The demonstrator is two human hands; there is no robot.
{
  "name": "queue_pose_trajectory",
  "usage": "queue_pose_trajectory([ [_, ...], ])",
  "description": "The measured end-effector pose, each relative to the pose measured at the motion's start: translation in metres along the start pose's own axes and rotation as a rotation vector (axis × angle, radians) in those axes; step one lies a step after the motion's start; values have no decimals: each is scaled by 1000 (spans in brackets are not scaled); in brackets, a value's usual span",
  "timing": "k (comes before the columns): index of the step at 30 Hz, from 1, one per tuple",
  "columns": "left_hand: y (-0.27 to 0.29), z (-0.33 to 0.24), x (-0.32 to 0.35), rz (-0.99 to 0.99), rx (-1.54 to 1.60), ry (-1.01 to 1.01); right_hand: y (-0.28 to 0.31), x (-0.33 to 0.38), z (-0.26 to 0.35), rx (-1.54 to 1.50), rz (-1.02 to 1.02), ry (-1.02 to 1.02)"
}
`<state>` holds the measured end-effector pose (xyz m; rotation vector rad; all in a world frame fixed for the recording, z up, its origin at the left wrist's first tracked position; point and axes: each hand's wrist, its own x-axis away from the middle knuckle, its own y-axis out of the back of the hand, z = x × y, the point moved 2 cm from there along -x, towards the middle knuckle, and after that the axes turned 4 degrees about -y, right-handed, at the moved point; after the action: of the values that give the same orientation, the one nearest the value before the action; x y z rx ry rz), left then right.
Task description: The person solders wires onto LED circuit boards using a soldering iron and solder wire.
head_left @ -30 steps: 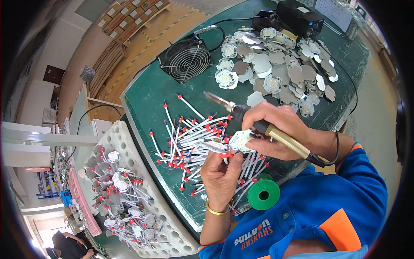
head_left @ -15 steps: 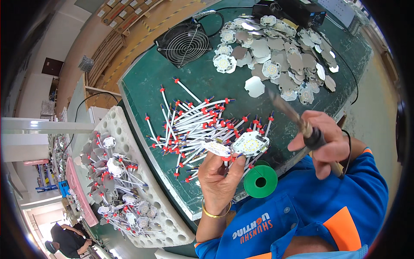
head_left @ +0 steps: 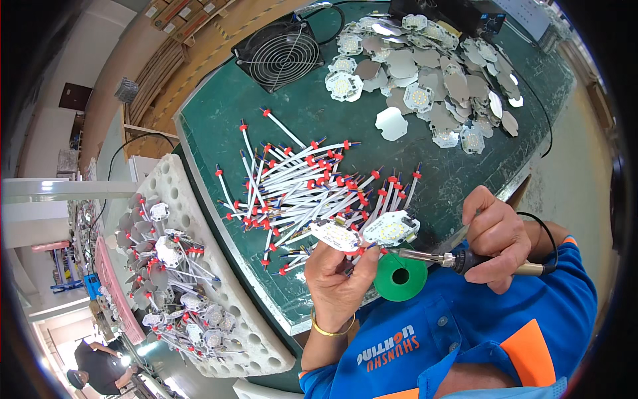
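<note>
Round white LED boards (head_left: 372,233), two of them studded with small yellow chips, sit pinched between the fingers of the left hand (head_left: 339,279), held just above the near edge of the green work mat (head_left: 319,113). The right hand (head_left: 495,239) is closed around the black handle of a soldering iron (head_left: 438,258), whose metal tip points left and meets the underside of the boards. A green spool of solder wire (head_left: 400,277) lies just below the tip. Behind the hands spreads a heap of white wires with red sleeves (head_left: 306,186). Farther back are a pile of silver aluminium discs (head_left: 432,73) and a black fan (head_left: 279,56). At left, a white foam tray (head_left: 199,266) holds finished wired boards.
</note>
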<state>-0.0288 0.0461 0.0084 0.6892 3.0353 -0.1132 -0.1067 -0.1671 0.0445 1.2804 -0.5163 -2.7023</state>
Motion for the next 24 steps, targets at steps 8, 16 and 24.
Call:
queue_pose_trajectory([
  [8, -1, 0, 1, -17, 24, 3, -2, -2, -2, 23, 30, -4],
  [16, -2, 2, 1, -33, 17, 33, -1, 0, -5, 73, 72, 19],
  [24, -5, 2, -1, -44, 66, 72, -3, 0, -6, 158, 75, 85],
])
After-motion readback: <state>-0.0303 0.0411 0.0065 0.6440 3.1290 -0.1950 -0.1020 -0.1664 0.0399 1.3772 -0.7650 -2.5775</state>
